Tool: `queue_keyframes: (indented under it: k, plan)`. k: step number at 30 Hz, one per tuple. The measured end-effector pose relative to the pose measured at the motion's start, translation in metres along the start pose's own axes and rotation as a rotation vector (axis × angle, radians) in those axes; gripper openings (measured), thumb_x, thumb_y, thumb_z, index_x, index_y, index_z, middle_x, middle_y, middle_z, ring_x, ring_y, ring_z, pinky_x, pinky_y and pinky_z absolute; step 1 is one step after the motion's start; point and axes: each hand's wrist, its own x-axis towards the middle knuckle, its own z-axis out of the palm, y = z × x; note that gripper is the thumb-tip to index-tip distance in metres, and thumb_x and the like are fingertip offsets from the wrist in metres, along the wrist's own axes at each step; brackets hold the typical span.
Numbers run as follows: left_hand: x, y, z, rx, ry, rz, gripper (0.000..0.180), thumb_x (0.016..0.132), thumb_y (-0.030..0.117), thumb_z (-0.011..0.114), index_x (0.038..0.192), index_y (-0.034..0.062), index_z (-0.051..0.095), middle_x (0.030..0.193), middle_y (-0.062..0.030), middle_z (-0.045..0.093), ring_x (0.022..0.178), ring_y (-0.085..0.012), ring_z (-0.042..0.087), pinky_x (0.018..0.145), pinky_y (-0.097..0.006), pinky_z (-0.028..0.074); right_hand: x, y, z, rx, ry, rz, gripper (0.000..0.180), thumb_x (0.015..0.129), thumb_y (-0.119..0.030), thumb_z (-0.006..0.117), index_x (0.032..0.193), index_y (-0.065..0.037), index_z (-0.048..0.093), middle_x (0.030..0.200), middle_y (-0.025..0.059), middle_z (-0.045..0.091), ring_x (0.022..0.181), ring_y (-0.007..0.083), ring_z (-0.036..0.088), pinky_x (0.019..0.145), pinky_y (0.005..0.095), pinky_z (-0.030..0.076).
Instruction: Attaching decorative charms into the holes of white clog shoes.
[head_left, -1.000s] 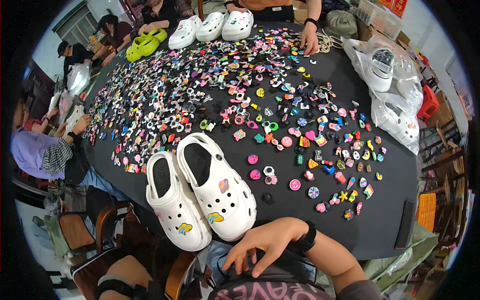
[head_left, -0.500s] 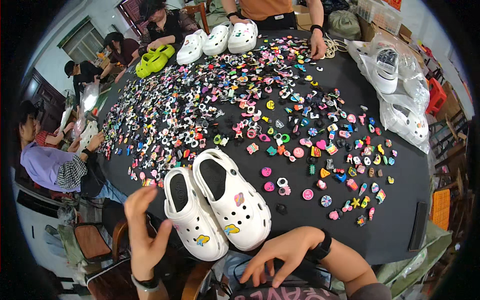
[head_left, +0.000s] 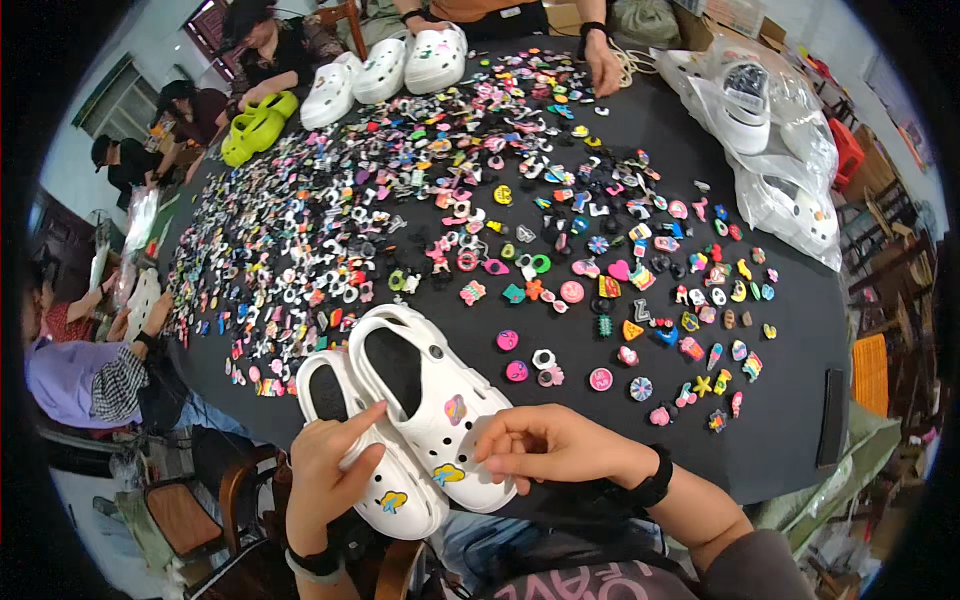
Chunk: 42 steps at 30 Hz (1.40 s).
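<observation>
A pair of white clogs lies side by side at the near table edge, toes toward me. The left clog (head_left: 405, 470) bears a yellow and blue charm (head_left: 394, 502). On the right clog (head_left: 452, 388) sit a similar yellow and blue charm (head_left: 448, 474) and a pink and orange one (head_left: 456, 410). My left hand (head_left: 325, 465) is beside the left clog and partly over it, index finger and thumb spread, nothing seen in it. Over the front of the right clog, my right hand (head_left: 545, 442) has its fingers curled in toward the thumb; nothing shows between them.
A wide heap of loose shoe charms (head_left: 290, 220) covers the black table (head_left: 590, 460), with scattered ones at right. White clogs (head_left: 380, 72) and lime clogs (head_left: 258, 130) stand at the far side. Bagged clogs (head_left: 790, 150) lie far right. Several people work around the table.
My left hand has come down and right, over the left clog's side. My right hand has risen to the right clog, its fingers curling in. The whole view has shifted slightly.
</observation>
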Motion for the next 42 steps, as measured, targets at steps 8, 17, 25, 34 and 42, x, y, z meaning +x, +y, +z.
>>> queue_keyframes:
  k: [8,17,25,34,42]
  plan:
    - [-0.002,0.0,0.002,0.039,-0.039,-0.067,0.045,0.076,0.005,0.07,0.121,0.0047,0.064,0.066,-0.008,0.053,0.059,-0.0267,0.052,0.059,-0.037,0.036,0.001,0.003,-0.001,-0.096,-0.106,-0.071,0.023,0.091,-0.015,0.067,0.11,-0.004,0.059,0.083,0.0022,0.065,0.063,0.0051,0.059,0.059,0.0194,0.046]
    - [0.001,0.0,0.002,0.05,-0.087,-0.076,0.044,0.075,0.003,0.069,0.118,0.0061,0.066,0.065,-0.0074,0.05,0.059,-0.0268,0.049,0.059,-0.037,0.035,-0.003,0.0,-0.003,-0.285,-0.501,-0.027,0.038,0.091,-0.017,0.065,0.125,-0.006,0.054,0.099,0.0087,0.07,0.077,0.0137,0.067,0.067,0.0273,0.053]
    - [-0.003,-0.002,0.004,0.029,-0.07,-0.128,0.041,0.071,0.001,0.07,0.111,0.0068,0.068,0.063,-0.0073,0.047,0.058,-0.0259,0.049,0.058,-0.037,0.034,-0.003,0.0,-0.005,-0.327,-0.565,-0.049,0.039,0.09,-0.016,0.065,0.125,-0.005,0.053,0.101,0.0093,0.069,0.083,0.0162,0.067,0.07,0.0287,0.054]
    - [-0.024,-0.008,0.008,-0.028,0.03,-0.213,0.03,0.065,0.001,0.069,0.094,0.0059,0.067,0.083,-0.009,0.064,0.069,-0.0293,0.054,0.065,-0.038,0.04,-0.003,0.01,-0.001,-0.265,-0.622,-0.074,0.035,0.092,-0.011,0.063,0.124,-0.002,0.052,0.098,0.0107,0.068,0.085,0.0169,0.066,0.074,0.0292,0.054]
    - [-0.012,0.003,0.008,0.034,0.07,-0.164,0.033,0.064,-0.004,0.069,0.095,0.0048,0.067,0.076,-0.0093,0.06,0.069,-0.0286,0.053,0.064,-0.038,0.039,0.0,0.011,0.0,-0.186,-0.598,0.016,0.032,0.094,-0.01,0.06,0.124,-0.002,0.052,0.092,0.0097,0.068,0.08,0.0142,0.066,0.071,0.0279,0.053]
